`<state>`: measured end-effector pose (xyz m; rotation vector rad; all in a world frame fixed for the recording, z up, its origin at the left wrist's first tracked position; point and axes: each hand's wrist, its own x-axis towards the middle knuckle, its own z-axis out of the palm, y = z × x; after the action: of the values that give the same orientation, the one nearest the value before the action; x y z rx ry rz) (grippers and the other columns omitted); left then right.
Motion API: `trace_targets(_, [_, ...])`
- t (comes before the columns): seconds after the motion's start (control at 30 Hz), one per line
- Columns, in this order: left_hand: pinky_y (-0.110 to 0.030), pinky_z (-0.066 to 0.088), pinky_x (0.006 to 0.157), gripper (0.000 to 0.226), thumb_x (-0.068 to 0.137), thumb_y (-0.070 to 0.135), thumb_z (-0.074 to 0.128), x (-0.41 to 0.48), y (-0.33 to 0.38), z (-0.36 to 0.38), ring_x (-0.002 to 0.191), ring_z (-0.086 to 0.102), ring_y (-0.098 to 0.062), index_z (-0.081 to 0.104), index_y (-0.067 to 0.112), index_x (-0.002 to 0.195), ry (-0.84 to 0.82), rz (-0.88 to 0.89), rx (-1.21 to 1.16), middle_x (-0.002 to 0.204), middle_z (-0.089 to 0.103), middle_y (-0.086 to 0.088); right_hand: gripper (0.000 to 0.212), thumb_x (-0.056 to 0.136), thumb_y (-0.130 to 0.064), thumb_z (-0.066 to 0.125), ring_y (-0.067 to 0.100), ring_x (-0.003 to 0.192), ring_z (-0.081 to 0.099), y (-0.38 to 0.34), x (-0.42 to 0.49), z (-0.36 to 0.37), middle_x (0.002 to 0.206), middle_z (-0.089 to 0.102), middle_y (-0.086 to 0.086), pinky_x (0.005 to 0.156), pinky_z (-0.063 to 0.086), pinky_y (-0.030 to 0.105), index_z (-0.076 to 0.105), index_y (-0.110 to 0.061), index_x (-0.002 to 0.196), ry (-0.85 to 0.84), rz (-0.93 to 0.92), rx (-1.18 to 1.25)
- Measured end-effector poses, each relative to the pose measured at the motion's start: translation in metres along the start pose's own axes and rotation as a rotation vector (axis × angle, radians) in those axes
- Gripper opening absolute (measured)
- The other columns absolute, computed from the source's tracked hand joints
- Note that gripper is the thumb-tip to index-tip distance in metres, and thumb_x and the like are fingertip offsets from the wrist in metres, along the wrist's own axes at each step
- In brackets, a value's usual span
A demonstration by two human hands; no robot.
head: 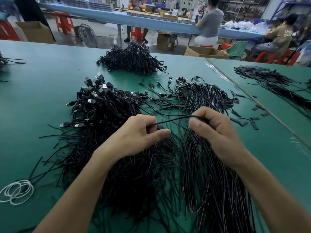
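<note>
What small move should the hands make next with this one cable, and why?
Probably lift the cable clear: the left hand and right hand each pinch it, and it spans between them just above the tangled heap.

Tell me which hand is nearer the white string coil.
Left. The left hand is above-right of the white string coil; the right hand is farther right.

An assembly workshop: cable heaps (107, 111) on green worktables (42, 91), seated workers (210, 22).
</note>
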<state>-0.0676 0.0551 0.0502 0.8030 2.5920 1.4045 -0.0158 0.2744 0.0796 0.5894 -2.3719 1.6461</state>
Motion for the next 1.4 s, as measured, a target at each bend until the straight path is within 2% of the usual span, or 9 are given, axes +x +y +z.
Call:
trace_targets(0.2, [-0.016, 0.026, 0.045, 0.057, 0.092, 0.069, 0.041, -0.007, 0.023, -0.016, 0.047, 0.027, -0.008, 0.048, 0.02, 0.064, -0.368, 0.025, -0.298, 0.053, 0.034, 0.015, 0.024, 0.085, -0.046, 0.06, 0.014, 0.055, 0.027, -0.002, 0.008, -0.007, 0.065, 0.04, 0.021, 0.054, 0.022, 0.041, 0.062, -0.031, 0.066, 0.348, 0.094, 0.104])
trace_targets(0.37, [-0.018, 0.023, 0.045, 0.056, 0.103, 0.054, 0.032, -0.02, 0.041, -0.012, 0.046, 0.022, -0.008, 0.052, 0.018, 0.066, -0.598, 0.062, -0.532, 0.053, 0.03, 0.01, 0.036, 0.099, -0.03, 0.059, 0.009, 0.055, 0.027, 0.01, 0.017, 0.002, 0.076, 0.045, 0.009, 0.054, 0.026, 0.031, 0.067, -0.033, 0.064, 0.605, 0.21, 0.136])
trace_targets(0.5, [-0.018, 0.023, 0.042, 0.049, 0.102, 0.04, 0.035, -0.026, 0.048, -0.005, 0.042, 0.021, -0.01, 0.057, 0.02, 0.064, -0.588, 0.162, -0.722, 0.051, 0.026, -0.004, 0.029, 0.098, -0.032, 0.059, 0.013, 0.046, 0.04, 0.016, 0.013, 0.019, 0.051, 0.048, 0.001, 0.044, 0.037, 0.029, 0.067, -0.022, 0.072, 0.478, 0.231, -0.006])
trace_targets(0.57, [-0.015, 0.025, 0.039, 0.05, 0.104, 0.042, 0.037, -0.025, 0.05, -0.007, 0.04, 0.022, -0.007, 0.058, 0.02, 0.064, -0.423, 0.144, -0.948, 0.05, 0.028, 0.005, 0.028, 0.097, -0.038, 0.056, 0.031, 0.055, 0.052, 0.015, 0.007, 0.028, 0.064, 0.062, 0.011, 0.051, 0.045, 0.044, 0.071, -0.023, 0.078, 0.298, 0.213, -0.156])
trace_targets(0.67, [-0.015, 0.031, 0.036, 0.044, 0.097, 0.047, 0.042, -0.018, 0.043, -0.012, 0.041, 0.03, -0.004, 0.066, 0.019, 0.073, -0.024, 0.149, -1.152, 0.053, 0.035, 0.01, 0.024, 0.096, -0.04, 0.057, 0.007, 0.044, 0.041, 0.008, -0.006, 0.038, 0.053, 0.055, -0.01, 0.042, 0.034, 0.025, 0.073, -0.026, 0.087, -0.025, 0.17, -0.226])
trace_targets(0.83, [-0.025, 0.057, 0.07, 0.037, 0.1, 0.037, 0.038, -0.002, 0.011, 0.005, 0.078, 0.067, -0.011, 0.069, 0.018, 0.098, 0.48, 0.157, -0.448, 0.083, 0.068, 0.003, 0.025, 0.1, -0.038, 0.052, 0.005, 0.06, 0.055, -0.014, -0.014, 0.045, 0.07, 0.062, -0.009, 0.054, 0.045, 0.023, 0.066, -0.024, 0.086, -0.323, 0.083, -0.346])
trace_targets(0.97, [-0.016, 0.047, 0.054, 0.041, 0.103, 0.035, 0.038, -0.003, 0.008, 0.015, 0.053, 0.06, -0.007, 0.066, 0.022, 0.075, 0.249, 0.092, -0.222, 0.059, 0.065, 0.001, 0.014, 0.095, -0.035, 0.058, 0.003, 0.077, 0.061, -0.025, 0.0, 0.034, 0.08, 0.064, -0.016, 0.067, 0.047, 0.014, 0.068, -0.03, 0.087, -0.049, -0.045, -0.423])
trace_targets(1.2, [-0.019, 0.022, 0.038, 0.063, 0.104, 0.05, 0.028, -0.018, 0.039, 0.01, 0.033, 0.024, -0.007, 0.05, 0.016, 0.056, -0.206, 0.053, -0.726, 0.04, 0.031, 0.011, 0.036, 0.079, -0.053, 0.067, 0.003, 0.047, 0.034, -0.017, 0.013, 0.02, 0.051, 0.044, -0.011, 0.044, 0.029, 0.018, 0.066, -0.018, 0.071, 0.276, 0.016, -0.155])
trace_targets(1.4, [-0.015, 0.035, 0.039, 0.049, 0.1, 0.045, 0.039, -0.01, 0.035, 0.006, 0.042, 0.045, -0.004, 0.068, 0.017, 0.071, 0.001, 0.041, -1.313, 0.054, 0.048, 0.008, 0.02, 0.102, -0.036, 0.05, 0.004, 0.047, 0.038, 0.004, -0.013, 0.053, 0.057, 0.052, -0.013, 0.043, 0.033, 0.027, 0.065, -0.036, 0.089, -0.157, 0.196, -0.238])
